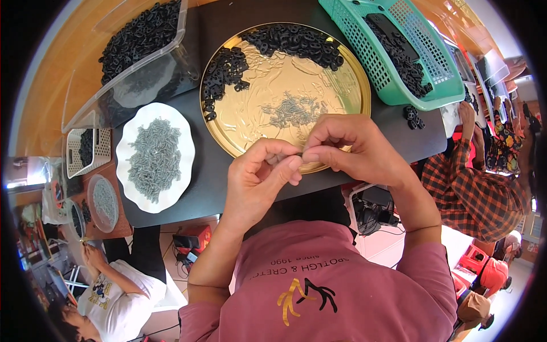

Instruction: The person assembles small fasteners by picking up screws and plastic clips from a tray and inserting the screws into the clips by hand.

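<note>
My left hand point(263, 172) and my right hand point(347, 145) meet over the near rim of a round gold tray point(250, 102). Thumb and forefinger of each are pinched together, tip to tip. Whatever lies between them is mostly covered by the fingers; only a small dark bit shows. Just beyond my fingers a loose heap of small grey metal screws or pins point(293, 110) lies on the tray. Small black plastic pieces with holes point(296, 43) are piled along its far rim, and more black pieces point(224, 74) lie at its left.
Left of the tray stands a white scalloped plate point(122, 157) heaped with grey metal pieces. Behind it is a clear bin point(182, 25) of black pieces. A green basket point(376, 74) holds more at the far right, with several loose ones point(414, 117) beside it. Other people sit at both sides.
</note>
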`<act>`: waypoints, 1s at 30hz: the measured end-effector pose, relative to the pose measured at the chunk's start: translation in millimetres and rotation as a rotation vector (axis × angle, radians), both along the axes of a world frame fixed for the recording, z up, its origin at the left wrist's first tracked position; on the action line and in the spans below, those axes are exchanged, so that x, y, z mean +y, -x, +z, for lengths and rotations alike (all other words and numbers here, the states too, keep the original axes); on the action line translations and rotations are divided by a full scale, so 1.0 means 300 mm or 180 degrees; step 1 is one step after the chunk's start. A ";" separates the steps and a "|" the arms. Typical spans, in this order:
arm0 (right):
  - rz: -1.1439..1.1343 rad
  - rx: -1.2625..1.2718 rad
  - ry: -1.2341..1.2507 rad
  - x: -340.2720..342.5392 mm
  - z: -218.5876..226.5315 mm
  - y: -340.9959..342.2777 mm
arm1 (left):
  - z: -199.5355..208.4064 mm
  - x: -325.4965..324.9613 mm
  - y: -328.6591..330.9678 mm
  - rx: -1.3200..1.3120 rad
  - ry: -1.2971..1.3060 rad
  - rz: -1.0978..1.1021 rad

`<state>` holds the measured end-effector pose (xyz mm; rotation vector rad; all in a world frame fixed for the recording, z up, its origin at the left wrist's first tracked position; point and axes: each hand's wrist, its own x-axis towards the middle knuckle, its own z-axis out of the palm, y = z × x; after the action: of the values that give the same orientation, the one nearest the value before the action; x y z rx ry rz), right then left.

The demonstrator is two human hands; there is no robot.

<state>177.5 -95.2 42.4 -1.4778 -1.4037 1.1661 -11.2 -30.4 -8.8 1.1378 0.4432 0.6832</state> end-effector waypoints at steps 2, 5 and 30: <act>-0.0074 0.0033 0.0014 0.017 -0.012 0.008 | -0.010 0.011 0.008 0.0061 -0.0053 0.0090; -0.0274 -0.0045 -0.0087 0.092 -0.015 -0.010 | -0.013 0.030 0.014 0.0114 -0.0146 0.0272; 0.0453 -0.3271 -0.0648 0.366 -0.113 -0.090 | -0.022 0.048 0.037 0.0021 -0.0207 0.0288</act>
<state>204.5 14.6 8.5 -1.9369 -2.2300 0.2488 -22.2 -15.9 -15.6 1.1869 0.4832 0.7775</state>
